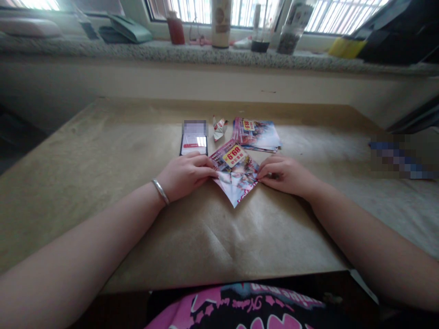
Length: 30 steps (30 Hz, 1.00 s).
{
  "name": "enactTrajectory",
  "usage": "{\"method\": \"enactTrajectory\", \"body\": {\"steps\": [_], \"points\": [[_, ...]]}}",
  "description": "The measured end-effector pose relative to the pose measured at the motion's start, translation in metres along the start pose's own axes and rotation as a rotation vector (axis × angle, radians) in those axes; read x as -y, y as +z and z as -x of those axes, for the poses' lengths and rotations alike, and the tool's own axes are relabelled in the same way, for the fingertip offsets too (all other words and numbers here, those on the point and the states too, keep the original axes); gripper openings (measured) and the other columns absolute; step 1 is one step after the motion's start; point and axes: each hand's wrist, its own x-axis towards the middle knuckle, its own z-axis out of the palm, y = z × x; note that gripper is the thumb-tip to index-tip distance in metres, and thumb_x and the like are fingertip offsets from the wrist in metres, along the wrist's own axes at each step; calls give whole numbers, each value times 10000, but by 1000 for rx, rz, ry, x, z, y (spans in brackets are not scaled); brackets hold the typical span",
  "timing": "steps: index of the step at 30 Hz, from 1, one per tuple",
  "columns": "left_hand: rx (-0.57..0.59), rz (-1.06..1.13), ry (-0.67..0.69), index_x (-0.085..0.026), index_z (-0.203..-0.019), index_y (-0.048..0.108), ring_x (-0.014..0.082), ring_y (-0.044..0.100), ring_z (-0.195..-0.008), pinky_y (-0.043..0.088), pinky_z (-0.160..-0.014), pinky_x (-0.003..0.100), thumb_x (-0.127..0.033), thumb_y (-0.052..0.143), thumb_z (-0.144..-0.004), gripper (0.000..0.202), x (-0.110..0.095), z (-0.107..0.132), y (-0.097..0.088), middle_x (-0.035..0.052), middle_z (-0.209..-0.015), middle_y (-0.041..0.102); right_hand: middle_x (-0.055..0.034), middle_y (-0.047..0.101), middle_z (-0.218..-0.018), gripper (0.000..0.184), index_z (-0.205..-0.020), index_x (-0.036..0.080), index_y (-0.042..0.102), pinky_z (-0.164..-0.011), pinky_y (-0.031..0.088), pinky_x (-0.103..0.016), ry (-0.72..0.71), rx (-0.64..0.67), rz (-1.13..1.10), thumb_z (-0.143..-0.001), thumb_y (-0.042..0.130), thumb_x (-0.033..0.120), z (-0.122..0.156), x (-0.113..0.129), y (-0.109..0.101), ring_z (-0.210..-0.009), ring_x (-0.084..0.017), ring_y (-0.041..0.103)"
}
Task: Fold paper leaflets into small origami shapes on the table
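The left hand (187, 176), apart from the right, holds the left corner of a creased, glossy, pink-and-blue printed paper sheet (236, 165) lying between them; the right hand (284, 173) holds its right corner. It should handle light, crisp, slightly slick, tearable: grip corners.

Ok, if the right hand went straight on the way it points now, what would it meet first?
The printed paper sheet, whose edge the right hand appears to touch. Beyond it, roughly in line, is the left hand, though one view leaves exact height unclear.
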Motion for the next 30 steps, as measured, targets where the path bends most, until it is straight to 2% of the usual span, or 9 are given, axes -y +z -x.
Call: {"method": "enactTrajectory", "body": {"steps": [4, 8, 11, 16, 26, 30], "points": [[34, -73, 31, -303, -1020, 718, 162, 606, -943, 492, -818, 293, -284, 447, -952, 280, -1, 0, -2, 14, -1088, 691, -61, 706, -891, 151, -818, 227, 720, -788, 488, -311, -28, 37, 44, -840, 577, 269, 2, -2, 0, -849, -178, 627], [65, -152, 72, -283, -1060, 701, 176, 594, -981, 486, -870, 325, -245, 403, -969, 314, -1, -3, -3, 4, -1138, 682, -57, 710, -908, 166, -834, 229, 725, -776, 478, -306, -54, 55, 139, -854, 567, 277, 2, 2, -1, -851, -180, 620], [59, -148, 109, -256, -1060, 698, 177, 589, -1017, 489, -897, 328, -241, 399, -971, 312, -4, -4, -5, 18, -1160, 673, -58, 700, -865, 189, -812, 216, 714, -750, 469, -298, -63, 68, 220, -865, 543, 278, 2, 8, -3, -811, -177, 604], [72, -116, 183, -279, -1071, 689, 166, 577, -1054, 484, -930, 312, -265, 422, -961, 289, -11, -5, -6, 9, -1153, 672, -65, 679, -825, 215, -763, 210, 685, -716, 458, -305, -86, 103, 343, -871, 507, 266, 2, 16, -2, -777, -185, 587], [145, -52, 149, -255, -1028, 701, 160, 613, -1000, 494, -889, 297, -275, 415, -955, 296, -10, -4, -5, 28, -1095, 696, -61, 699, -914, 169, -835, 216, 672, -780, 472, -310, -63, 82, 283, -857, 504, 218, 1, 14, 3, -833, -185, 623], [126, -21, 160, -235, -971, 703, 153, 632, -952, 505, -867, 291, -266, 446, -936, 262, -11, -4, -7, 42, -1072, 697, -69, 691, -907, 182, -845, 212, 665, -773, 470, -309, -65, 98, 320, -872, 486, 230, 1, 15, 3, -831, -188, 615]]}}
